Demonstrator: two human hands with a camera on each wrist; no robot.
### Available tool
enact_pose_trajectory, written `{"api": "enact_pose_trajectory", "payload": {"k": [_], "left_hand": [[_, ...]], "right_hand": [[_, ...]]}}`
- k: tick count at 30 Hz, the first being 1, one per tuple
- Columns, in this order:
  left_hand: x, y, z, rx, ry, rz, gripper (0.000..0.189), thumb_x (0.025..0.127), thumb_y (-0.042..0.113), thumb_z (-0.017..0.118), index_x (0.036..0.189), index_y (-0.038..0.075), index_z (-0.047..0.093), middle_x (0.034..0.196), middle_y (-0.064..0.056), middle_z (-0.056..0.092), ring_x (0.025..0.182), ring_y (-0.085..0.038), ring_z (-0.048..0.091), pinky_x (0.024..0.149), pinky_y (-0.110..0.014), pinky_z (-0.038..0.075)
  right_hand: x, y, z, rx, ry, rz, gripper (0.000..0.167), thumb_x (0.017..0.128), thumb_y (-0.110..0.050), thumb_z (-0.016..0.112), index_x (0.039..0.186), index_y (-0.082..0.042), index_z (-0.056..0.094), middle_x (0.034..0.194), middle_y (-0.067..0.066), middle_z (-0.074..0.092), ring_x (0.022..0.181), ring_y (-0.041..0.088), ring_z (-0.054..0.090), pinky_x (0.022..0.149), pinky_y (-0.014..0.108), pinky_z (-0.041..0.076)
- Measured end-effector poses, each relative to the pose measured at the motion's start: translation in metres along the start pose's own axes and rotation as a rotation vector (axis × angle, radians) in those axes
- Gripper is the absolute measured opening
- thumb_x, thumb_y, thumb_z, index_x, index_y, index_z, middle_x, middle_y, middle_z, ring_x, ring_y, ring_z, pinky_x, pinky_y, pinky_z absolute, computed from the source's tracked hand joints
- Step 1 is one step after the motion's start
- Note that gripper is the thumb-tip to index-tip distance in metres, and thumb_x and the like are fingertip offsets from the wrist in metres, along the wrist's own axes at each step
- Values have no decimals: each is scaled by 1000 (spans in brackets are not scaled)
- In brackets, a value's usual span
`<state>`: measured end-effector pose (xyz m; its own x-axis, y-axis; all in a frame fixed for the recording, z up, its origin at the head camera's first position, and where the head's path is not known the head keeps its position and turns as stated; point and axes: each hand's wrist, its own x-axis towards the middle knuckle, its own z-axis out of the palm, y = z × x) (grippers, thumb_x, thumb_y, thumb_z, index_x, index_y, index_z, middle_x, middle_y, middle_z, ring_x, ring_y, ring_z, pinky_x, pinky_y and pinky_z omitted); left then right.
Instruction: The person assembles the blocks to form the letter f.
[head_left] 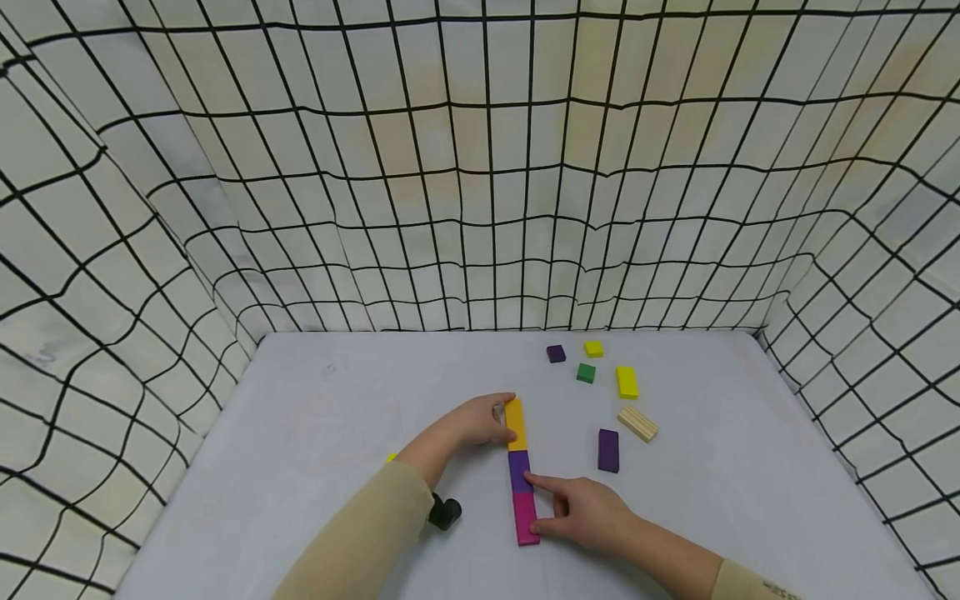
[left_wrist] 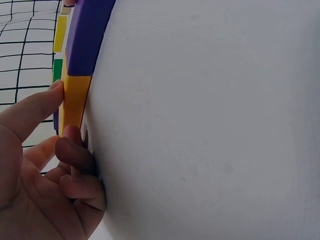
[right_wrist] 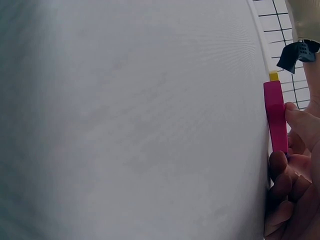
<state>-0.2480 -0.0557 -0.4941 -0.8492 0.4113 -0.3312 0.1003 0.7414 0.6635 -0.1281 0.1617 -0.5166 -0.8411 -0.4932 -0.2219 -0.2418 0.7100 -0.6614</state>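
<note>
A row of blocks lies end to end on the white table: an orange block (head_left: 517, 421) at the far end, a purple block (head_left: 519, 471) in the middle and a magenta block (head_left: 527, 518) nearest me. My left hand (head_left: 477, 421) holds the orange block, thumb by its left edge and index finger at its far end. From the right, my right hand (head_left: 592, 512) touches the row. Its extended index finger meets the purple block and its thumb the magenta block. The right wrist view shows that hand's other fingers curled beside the magenta block (right_wrist: 275, 115).
Right of the row lie a dark purple block (head_left: 608, 451), a ridged wooden piece (head_left: 637, 423) and a yellow block (head_left: 627, 382). Farther back are small green (head_left: 587, 372), dark purple (head_left: 556, 353) and yellow (head_left: 593, 349) blocks. Black netting (head_left: 491, 175) surrounds the table's back and sides.
</note>
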Motion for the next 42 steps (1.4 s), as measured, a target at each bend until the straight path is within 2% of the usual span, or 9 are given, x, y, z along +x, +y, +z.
{"api": "enact_pose_trajectory", "payload": {"k": [7, 12, 23, 30, 36, 42], "left_hand": [[-2, -1, -1, -38, -17, 11, 77, 87, 27, 77, 153, 17, 40, 82, -3, 59, 69, -17, 51, 65, -30, 42], [-3, -3, -1, -52, -4, 5, 75, 88, 31, 75, 153, 18, 39, 84, -2, 60, 70, -17, 53, 67, -30, 45], [-6, -6, -10, -71, 72, 33, 71, 90, 31, 73, 152, 18, 41, 96, -2, 63, 79, -18, 58, 79, -35, 50], [-21, -6, -24, -66, 102, 32, 66, 92, 34, 70, 152, 21, 42, 115, -2, 63, 91, -19, 59, 86, -40, 51], [-37, -13, -37, -64, 129, 34, 63, 93, 32, 70, 150, 20, 45, 116, 0, 63, 100, -21, 59, 82, -37, 52], [-57, -24, -48, -58, 152, 1, 62, 92, 32, 71, 149, 23, 47, 115, 3, 63, 105, -21, 57, 85, -38, 53]], "right_hand": [[0, 0, 0, -3, 0, 1, 67, 82, -53, 75, 142, -29, 56, 65, -12, 49, 57, 5, 43, 51, 22, 29], [0, -1, 0, -1, -1, 6, 67, 82, -52, 75, 142, -29, 56, 65, -12, 49, 57, 5, 43, 51, 22, 30], [1, -1, 0, -3, 6, 17, 68, 81, -53, 76, 142, -30, 56, 65, -11, 49, 58, 6, 44, 51, 22, 30], [1, -3, 0, -1, 3, 28, 68, 81, -53, 76, 142, -31, 56, 65, -10, 50, 59, 7, 44, 52, 22, 30], [0, -4, 0, -6, 4, 33, 67, 81, -52, 77, 142, -30, 57, 65, -10, 49, 58, 7, 44, 52, 22, 30], [-1, -4, 0, -1, 2, 37, 67, 81, -52, 76, 141, -30, 57, 65, -10, 49, 59, 7, 44, 52, 22, 30]]}}
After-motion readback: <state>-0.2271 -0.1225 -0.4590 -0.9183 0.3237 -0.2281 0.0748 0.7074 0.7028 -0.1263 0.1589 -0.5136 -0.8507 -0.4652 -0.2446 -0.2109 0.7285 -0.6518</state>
